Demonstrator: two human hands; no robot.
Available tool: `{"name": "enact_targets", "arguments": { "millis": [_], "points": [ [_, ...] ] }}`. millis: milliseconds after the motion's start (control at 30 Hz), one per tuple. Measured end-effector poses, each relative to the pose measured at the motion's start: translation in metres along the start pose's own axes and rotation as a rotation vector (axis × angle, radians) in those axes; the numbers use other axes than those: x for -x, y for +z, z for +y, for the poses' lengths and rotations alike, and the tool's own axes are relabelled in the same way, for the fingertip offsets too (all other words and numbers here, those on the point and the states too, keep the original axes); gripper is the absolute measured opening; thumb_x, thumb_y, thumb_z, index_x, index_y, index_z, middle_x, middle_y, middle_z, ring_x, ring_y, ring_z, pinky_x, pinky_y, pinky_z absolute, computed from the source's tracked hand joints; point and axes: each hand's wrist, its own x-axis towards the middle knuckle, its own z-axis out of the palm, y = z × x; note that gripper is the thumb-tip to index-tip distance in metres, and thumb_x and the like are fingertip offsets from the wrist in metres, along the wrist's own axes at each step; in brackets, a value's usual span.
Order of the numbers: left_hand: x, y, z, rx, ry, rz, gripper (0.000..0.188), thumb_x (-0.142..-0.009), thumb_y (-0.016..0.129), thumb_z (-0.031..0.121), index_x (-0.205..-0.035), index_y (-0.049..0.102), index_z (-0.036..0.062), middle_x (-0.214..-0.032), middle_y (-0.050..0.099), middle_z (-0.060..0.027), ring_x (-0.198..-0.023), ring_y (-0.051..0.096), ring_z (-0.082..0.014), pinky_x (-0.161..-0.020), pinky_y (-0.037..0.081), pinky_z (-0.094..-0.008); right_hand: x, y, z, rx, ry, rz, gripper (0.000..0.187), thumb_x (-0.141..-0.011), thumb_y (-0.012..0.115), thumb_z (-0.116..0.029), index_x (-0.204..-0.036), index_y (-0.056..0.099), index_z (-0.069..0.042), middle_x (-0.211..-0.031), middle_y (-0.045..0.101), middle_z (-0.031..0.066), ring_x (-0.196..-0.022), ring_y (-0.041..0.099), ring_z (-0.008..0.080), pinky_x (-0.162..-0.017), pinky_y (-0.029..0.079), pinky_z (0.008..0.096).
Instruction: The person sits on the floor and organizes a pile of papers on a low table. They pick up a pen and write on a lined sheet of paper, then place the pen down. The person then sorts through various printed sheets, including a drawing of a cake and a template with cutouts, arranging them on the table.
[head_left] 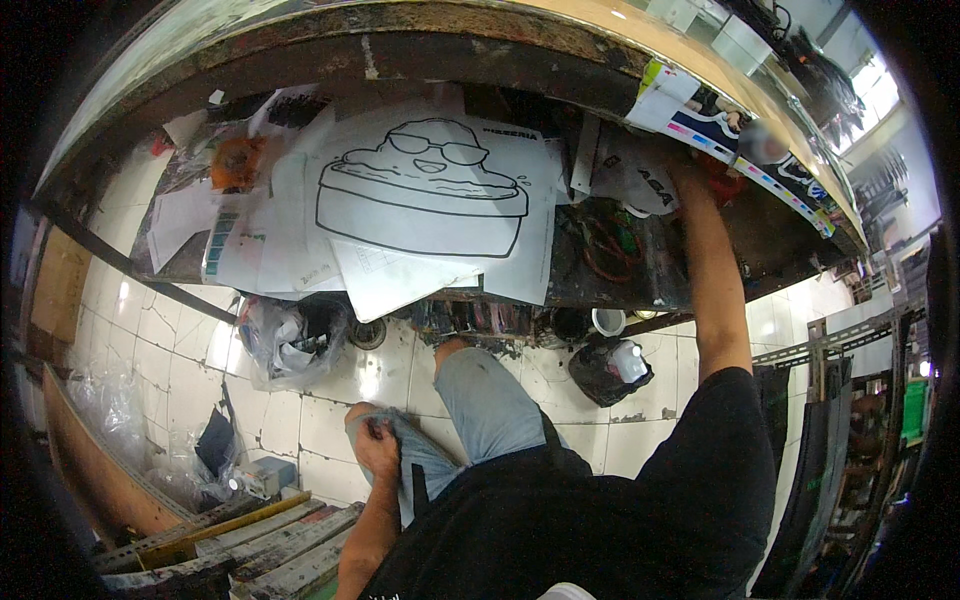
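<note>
1. Left hand (376, 447): fingers curled together, pinching the light-blue denim trouser leg (480, 395) at the knee.
2. Right hand (690, 175): reaching onto the dark, paint-stained workbench (640, 270) beside white printed paper sheets (430, 190); whether its fingers are apart or together cannot be told.

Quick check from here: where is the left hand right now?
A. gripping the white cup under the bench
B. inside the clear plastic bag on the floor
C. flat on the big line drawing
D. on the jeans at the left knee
D: the left hand rests on the jeans at the knee, low over the tiled floor, well clear of the drawing on the bench; the right hand reaches up to the bench.
</note>
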Motion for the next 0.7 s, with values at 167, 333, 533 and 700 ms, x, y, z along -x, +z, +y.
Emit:
{"name": "enact_targets", "arguments": {
  "millis": [167, 333, 533, 700],
  "points": [
    [0.000, -0.008, 0.006, 0.019, -0.081, -0.093, 0.034, -0.080, 0.069, 0.023, -0.102, 0.064, -0.0018, -0.088, 0.068, -0.0186, -0.081, 0.065, -0.0340, -0.075, 0.050, -0.0408, -0.008, 0.042, -0.046, 0.137, -0.183, 0.237, 0.054, -0.074, 0.065, -0.028, -0.120, 0.052, -0.002, -0.119, 0.056, 0.0254, -0.111, 0.053, 0.0425, -0.094, 0.044, 0.0494],
    [-0.002, -0.015, 0.018, -0.008, -0.120, -0.123, 0.036, -0.081, 0.067, 0.024, -0.106, 0.066, -0.0015, -0.098, 0.069, -0.0199, -0.090, 0.066, -0.0365, -0.082, 0.050, -0.0422, -0.015, 0.075, -0.038, 0.037, -0.202, 0.377, 0.050, -0.076, 0.061, -0.026, -0.118, 0.053, 0.001, -0.113, 0.058, 0.0263, -0.108, 0.055, 0.0418, -0.094, 0.043, 0.0521],
    [0.001, 0.005, -0.006, 0.003, 0.007, -0.007, 0.034, -0.079, 0.068, 0.024, -0.100, 0.065, -0.0022, -0.085, 0.067, -0.0190, -0.080, 0.065, -0.0349, -0.074, 0.049, -0.0418, -0.023, 0.090, -0.011, 0.258, -0.309, 0.168, 0.047, -0.079, 0.058, -0.031, -0.117, 0.056, -0.003, -0.119, 0.057, 0.0231, -0.113, 0.053, 0.0394, -0.100, 0.039, 0.0516],
    [0.000, -0.009, 0.015, 0.015, -0.065, -0.037, 0.030, -0.080, 0.068, 0.021, -0.099, 0.065, -0.0013, -0.083, 0.066, -0.0185, -0.077, 0.064, -0.0343, -0.073, 0.048, -0.0415, -0.023, 0.083, -0.025, 0.173, -0.201, 0.227, 0.047, -0.079, 0.058, -0.031, -0.118, 0.056, -0.004, -0.119, 0.057, 0.0228, -0.113, 0.053, 0.0392, -0.100, 0.039, 0.0515]
  ]
}}
